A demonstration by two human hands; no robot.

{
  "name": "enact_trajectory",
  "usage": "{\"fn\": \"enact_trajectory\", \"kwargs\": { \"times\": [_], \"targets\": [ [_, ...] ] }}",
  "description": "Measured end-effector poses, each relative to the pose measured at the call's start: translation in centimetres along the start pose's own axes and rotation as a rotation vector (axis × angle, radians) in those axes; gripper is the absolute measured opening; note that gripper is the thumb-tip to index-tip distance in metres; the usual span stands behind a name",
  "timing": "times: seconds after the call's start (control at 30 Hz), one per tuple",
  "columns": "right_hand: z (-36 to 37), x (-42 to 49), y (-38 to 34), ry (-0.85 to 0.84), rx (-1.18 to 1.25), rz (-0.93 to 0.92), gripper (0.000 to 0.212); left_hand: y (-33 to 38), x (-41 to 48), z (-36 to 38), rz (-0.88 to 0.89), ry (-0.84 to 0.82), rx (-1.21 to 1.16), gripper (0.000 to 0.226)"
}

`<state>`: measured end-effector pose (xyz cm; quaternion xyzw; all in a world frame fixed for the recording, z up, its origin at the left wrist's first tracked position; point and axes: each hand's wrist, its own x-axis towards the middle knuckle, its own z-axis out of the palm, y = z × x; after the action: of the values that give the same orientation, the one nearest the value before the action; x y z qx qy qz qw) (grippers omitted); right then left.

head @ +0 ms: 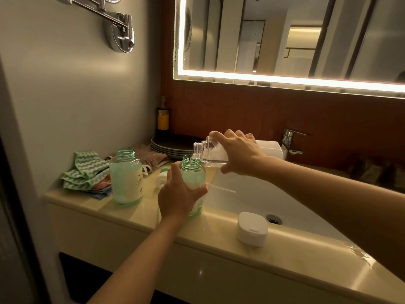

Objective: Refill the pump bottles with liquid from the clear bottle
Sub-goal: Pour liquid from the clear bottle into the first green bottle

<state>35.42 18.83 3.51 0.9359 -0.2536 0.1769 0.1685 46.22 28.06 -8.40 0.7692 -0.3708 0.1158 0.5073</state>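
pour stage in progress. right hand (237, 153) gripped clear bottle (208, 151), fingers curled round body. bottle was tipped neck-down, mouth just above open neck of near pump bottle (192, 172). liquid appeared to pass into neck. left hand (178, 197) wrapped round near pump bottle, which stood on counter (131, 213) beside sink (241, 200). fill judged about half. second pump bottle (126, 176) stood uncapped to left; level unreadable. white pump head (162, 174) lay between bottles. judged remaining: top up, check second bottle, refit pumps.

Both forearms show bare to the bottom and right edges. Left hand (178, 195) and right hand (240, 153) are bare too.
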Motion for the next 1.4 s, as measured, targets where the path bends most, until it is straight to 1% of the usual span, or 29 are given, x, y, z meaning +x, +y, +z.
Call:
{"fn": "enact_trajectory", "kwargs": {
  "times": [0.2, 0.6, 1.4],
  "targets": [
    [-0.24, 0.26, 0.03, -0.027, 0.000, -0.008, 0.094, 0.10, -0.06, -0.02, -0.005, -0.001, 0.010, 0.083],
    [-0.24, 0.33, 0.07, -0.043, 0.010, -0.011, 0.095, 0.13, -0.01, -0.09, -0.007, -0.007, 0.015, 0.084],
    [-0.41, 0.40, 0.12, -0.040, -0.011, -0.019, 0.095, 0.22, 0.02, -0.11, -0.014, -0.016, 0.019, 0.084]
  ]
}}
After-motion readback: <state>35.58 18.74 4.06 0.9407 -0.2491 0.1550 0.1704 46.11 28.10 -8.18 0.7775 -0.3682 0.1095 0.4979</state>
